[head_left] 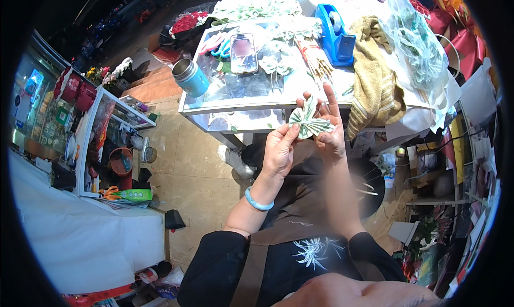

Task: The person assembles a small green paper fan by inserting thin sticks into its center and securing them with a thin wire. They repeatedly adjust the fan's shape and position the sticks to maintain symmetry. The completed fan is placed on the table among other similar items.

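In front of my body, above the near edge of the table, I hold a pleated pale-green and white paper fan (308, 122) that looks like a folded banknote. My left hand (280, 149) pinches its left side between thumb and fingers. On the other side, my right hand (333, 129) grips the fan low down near the thumb, with some fingers stretched upward. Similar pleated fans (277, 63) lie on the table (235, 104). Thin wooden sticks (319, 66) lie bundled beyond my right hand.
A blue tape dispenser (336, 36) stands behind the sticks, beside a mustard towel (375, 76) draped over the table edge. Farther left are a phone (244, 54), a blue metal cup (190, 77) and scissors (221, 47). A large pale-green bouquet (257, 4) sits at the back.
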`<action>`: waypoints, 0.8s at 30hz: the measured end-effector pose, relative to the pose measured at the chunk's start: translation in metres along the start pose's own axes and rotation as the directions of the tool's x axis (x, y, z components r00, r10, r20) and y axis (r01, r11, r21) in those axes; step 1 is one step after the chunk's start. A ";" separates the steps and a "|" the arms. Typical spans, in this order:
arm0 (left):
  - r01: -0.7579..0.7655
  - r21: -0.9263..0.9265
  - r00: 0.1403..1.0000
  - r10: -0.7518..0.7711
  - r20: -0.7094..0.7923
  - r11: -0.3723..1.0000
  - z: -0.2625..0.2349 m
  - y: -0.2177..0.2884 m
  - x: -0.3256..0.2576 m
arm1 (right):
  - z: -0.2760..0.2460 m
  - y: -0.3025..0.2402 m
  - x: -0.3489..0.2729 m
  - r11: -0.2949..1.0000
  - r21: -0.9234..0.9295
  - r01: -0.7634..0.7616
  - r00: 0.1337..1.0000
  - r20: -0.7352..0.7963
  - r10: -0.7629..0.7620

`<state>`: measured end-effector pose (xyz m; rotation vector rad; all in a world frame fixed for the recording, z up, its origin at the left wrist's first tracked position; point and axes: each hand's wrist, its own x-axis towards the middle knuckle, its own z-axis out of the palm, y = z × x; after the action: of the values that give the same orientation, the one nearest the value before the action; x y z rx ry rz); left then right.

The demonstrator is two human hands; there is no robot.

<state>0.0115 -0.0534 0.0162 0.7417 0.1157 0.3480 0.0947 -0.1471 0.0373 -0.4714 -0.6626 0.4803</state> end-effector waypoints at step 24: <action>0.024 -0.049 0.993 -0.030 -0.113 0.999 0.003 -0.010 0.000 | 0.002 -0.003 0.000 0.996 -0.065 0.063 0.998 -0.022 -0.064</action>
<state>0.0142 -0.0617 0.0115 0.6726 0.2245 0.3661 0.0944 -0.1491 0.0407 -0.5142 -0.6694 0.3940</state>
